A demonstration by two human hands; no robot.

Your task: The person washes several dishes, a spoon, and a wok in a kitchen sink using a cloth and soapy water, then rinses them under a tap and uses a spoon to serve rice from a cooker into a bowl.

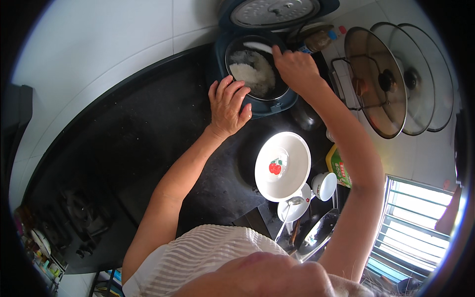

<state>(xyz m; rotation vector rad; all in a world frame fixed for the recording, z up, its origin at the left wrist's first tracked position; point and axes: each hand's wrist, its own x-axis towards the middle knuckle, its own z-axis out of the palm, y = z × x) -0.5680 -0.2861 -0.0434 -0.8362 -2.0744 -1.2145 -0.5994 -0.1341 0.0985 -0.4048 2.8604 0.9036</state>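
Observation:
A blue rice cooker point(276, 107) stands on the black countertop with its lid point(276, 13) raised. White cooked rice point(246, 74) lies in part of its dark inner pot point(272, 97). My right hand point(297, 68) is at the pot's right rim, closed around the end of a white rice paddle point(256, 46) whose blade reaches over the pot. My left hand point(229, 107) rests with bent, spread fingertips on the near left rim and holds nothing.
A white basin point(261, 182) with a cherry print, a small bowl point(324, 186), a dish with a ladle point(295, 202) and a pan point(319, 232) are nearer me. Glass lids point(374, 81) stand in a rack at right. A gas stove point(83, 211) is far left.

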